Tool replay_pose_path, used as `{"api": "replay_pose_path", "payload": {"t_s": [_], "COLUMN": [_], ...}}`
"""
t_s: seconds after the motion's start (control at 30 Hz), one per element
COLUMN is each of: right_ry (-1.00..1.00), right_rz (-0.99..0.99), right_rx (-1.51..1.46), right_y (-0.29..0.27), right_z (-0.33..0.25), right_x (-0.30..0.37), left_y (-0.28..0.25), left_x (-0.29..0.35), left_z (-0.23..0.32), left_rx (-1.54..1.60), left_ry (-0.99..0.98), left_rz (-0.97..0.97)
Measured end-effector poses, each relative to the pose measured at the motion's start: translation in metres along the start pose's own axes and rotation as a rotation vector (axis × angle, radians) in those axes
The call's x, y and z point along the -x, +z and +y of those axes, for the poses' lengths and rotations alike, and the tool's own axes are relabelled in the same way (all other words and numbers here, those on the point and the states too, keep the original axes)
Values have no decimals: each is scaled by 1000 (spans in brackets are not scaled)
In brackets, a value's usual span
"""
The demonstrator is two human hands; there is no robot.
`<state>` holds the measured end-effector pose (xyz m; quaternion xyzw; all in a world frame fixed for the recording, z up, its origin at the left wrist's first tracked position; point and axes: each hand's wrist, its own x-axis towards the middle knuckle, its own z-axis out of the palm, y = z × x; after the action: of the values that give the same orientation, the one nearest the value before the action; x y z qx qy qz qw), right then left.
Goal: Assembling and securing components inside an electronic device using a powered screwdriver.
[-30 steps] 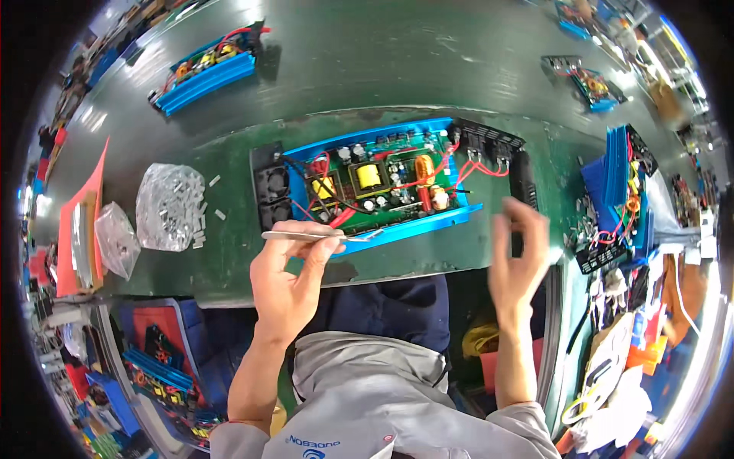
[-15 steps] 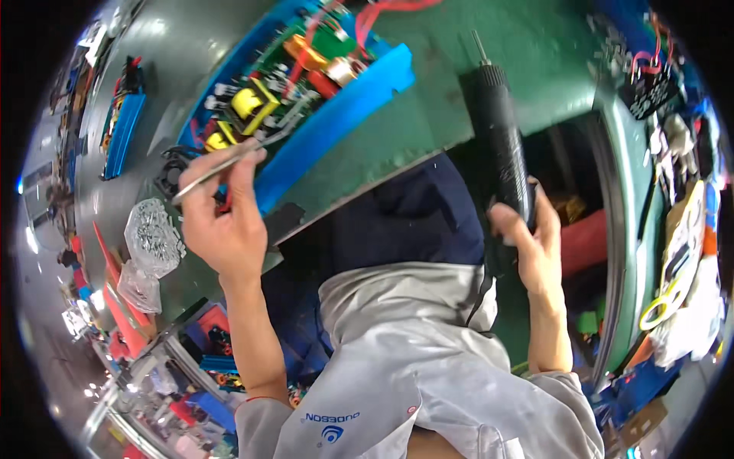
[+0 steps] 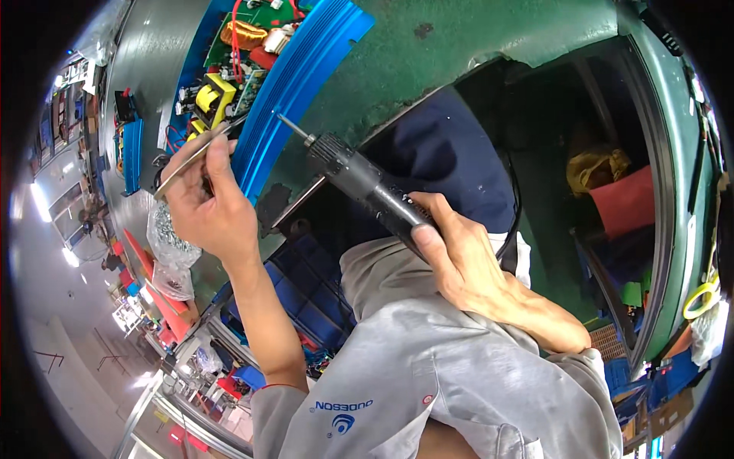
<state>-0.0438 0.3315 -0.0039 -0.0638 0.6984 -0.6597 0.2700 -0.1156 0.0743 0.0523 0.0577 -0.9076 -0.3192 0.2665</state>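
Note:
My right hand [image 3: 468, 264] is wrapped round a black electric screwdriver [image 3: 355, 177]. Its thin bit points up and left, near the outer wall of a blue metal housing [image 3: 294, 84]. Between the fingers of my left hand [image 3: 214, 210] is a thin metal tool that looks like tweezers [image 3: 180, 170], its upper end reaching the housing's near end. Inside the housing lies a green circuit board [image 3: 271, 12] with a yellow transformer [image 3: 215, 98], a copper-wound coil [image 3: 243, 34] and red wires. What the tool's tip touches is too small to tell.
A clear plastic bag of small metal parts [image 3: 170, 239] lies left of my left forearm. Another blue housing [image 3: 132, 155] stands farther left on the green bench [image 3: 405, 53]. The bench's front edge has a cutout at my lap. A yellow ring [image 3: 700, 298] hangs at the far right.
My right hand has swung the screwdriver left across my lap, tilting its bit toward the housing. The view has shifted, and my left hand keeps hold of the metal tool beside the housing.

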Motion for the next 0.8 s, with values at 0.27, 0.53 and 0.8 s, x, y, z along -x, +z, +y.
{"api": "replay_pose_path", "payload": {"t_s": [0.27, 0.53, 0.8], "right_ry": [63, 335, 364], "right_rz": [-48, -309, -244], "right_rx": [-21, -575, -434], "right_y": [-3, -12, -5], "right_z": [-11, 3, 7], "right_x": [-8, -27, -15], "left_y": [3, 5, -4], "left_x": [2, -5, -2], "left_z": [-7, -6, -11], "left_rx": [-28, 11, 35], "left_ry": [22, -8, 120], "left_rz": [13, 24, -58]}}
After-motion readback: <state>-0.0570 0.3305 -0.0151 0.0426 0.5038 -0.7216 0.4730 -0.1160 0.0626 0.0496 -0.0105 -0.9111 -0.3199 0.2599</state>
